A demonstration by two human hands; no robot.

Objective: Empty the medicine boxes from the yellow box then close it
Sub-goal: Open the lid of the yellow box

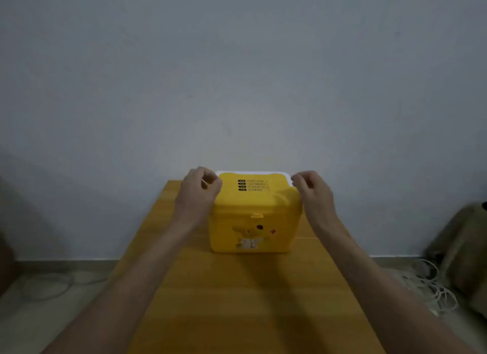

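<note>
1. Yellow box [254, 216] sits on the wooden table [237, 301] at 12 o'clock from me, toward the far edge, close to the grey wall [237, 63].
2. I see its lid [253, 192] down on the body; the front latch tab [257, 215] lies at the seam. The lid top carries black label lines, and the front face carries a cartoon print with a red cross.
3. A white edge [253, 172] shows along the far side of the lid.
4. My left hand [199, 192] is at the lid's 9 o'clock corner, fingers curled in narrow. I cannot tell whether it grips the lid or only touches it.
5. My right hand [313, 192] is at the 3 o'clock corner, fingers likewise curled narrow; contact with the lid is unclear.
6. White cable [432, 290] lies coiled on the floor at 4 o'clock, beside a dark bag [463, 248].
</note>
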